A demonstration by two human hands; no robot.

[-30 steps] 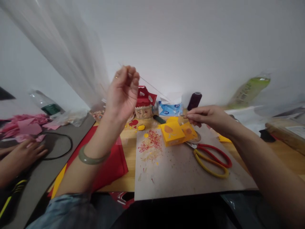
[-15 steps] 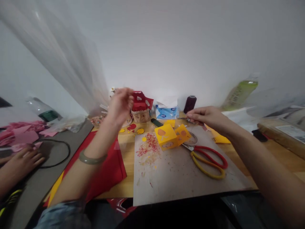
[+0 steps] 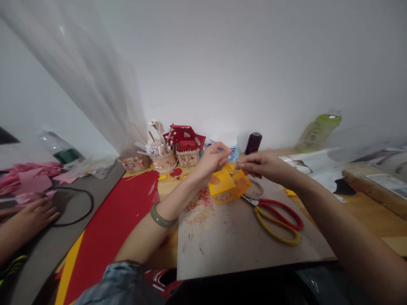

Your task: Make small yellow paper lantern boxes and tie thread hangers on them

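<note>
Close under the left hand (image 3: 215, 160) and right hand (image 3: 264, 165), the yellow box (image 3: 222, 185) lies on the grey board (image 3: 235, 241) beside the scissors (image 3: 280, 221). The right grip is pinched together on a tiny, blurred item (image 3: 237, 165); how far the left grip is closed, I cannot tell.

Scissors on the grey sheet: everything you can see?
The scissors have two big looped handles, one red, one yellow-orange, and metallic-looking blades. They lie flat on the grey sheet, loops toward the picture's lower right; the blades run up-left to the yellow box, where the tip is hidden. The left hand and right hand are clear of them.
</note>
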